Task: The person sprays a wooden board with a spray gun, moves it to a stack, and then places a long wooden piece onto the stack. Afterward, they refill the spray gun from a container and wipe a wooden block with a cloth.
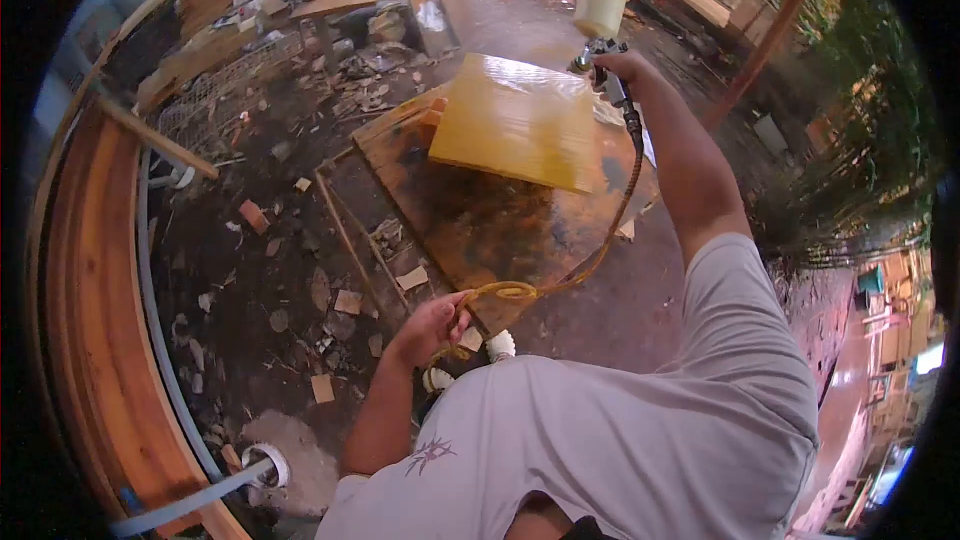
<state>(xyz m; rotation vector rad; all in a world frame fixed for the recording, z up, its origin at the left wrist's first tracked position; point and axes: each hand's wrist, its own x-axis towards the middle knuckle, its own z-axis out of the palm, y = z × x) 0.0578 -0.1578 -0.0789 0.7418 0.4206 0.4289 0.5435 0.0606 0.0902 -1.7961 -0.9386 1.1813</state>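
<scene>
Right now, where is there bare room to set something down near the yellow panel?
Bare: the dark board between the yellow panel and the left hand, and the ground right of it. Crowded: rubble on the left.

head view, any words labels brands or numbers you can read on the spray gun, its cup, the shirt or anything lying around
No text can be read anywhere.
Spray gun in the right hand and its cup: no label visible.
Shirt: a small dark emblem, a figure, not letters.
Hose, held by the left hand, and yellow board: no markings.
</scene>
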